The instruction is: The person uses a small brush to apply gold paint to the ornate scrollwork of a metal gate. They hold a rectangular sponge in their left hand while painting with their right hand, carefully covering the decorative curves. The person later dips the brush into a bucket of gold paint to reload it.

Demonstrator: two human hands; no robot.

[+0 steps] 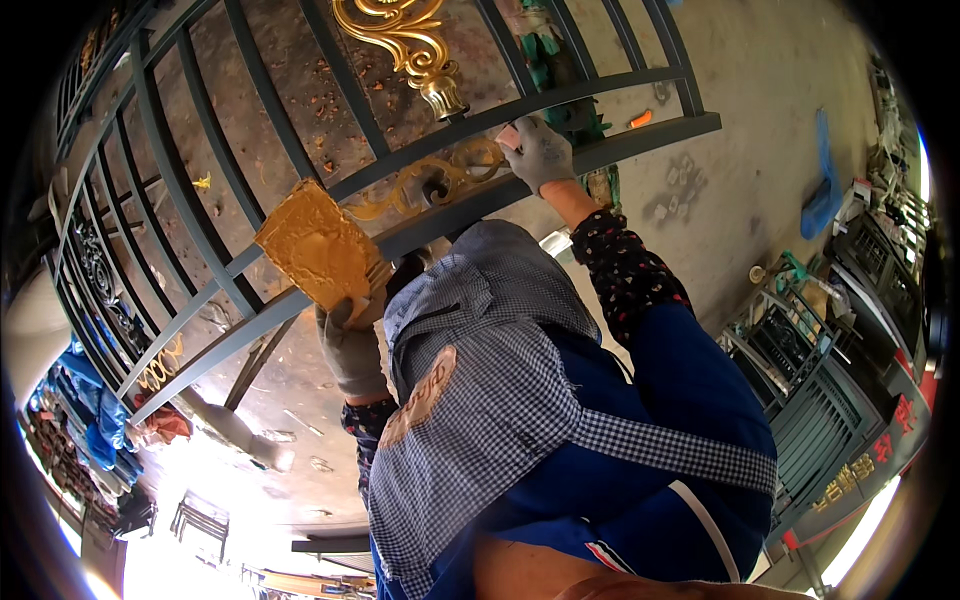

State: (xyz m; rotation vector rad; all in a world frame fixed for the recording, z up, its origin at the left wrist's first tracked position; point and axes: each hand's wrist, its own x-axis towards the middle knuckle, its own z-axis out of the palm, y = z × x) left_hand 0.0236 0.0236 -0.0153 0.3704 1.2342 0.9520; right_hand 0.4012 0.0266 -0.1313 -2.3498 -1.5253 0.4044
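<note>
My left hand, in a grey glove, grips the lower end of a flat, roughly rectangular tray-like piece coated in gold paint. It is held just over the rails of a dark grey metal railing. My gloved right hand is closed, pinching a small pinkish block, perhaps a sponge. That block is at the right end of a gold scroll ornament set between two rails. Beyond the upper rail shows a shinier gold scroll ornament.
A green stand-like object is beneath the railing, near a small orange piece. A blue bag lies on the concrete floor at right. Dark metal panels and frames stand at the lower right. Blue cloth is at far left.
</note>
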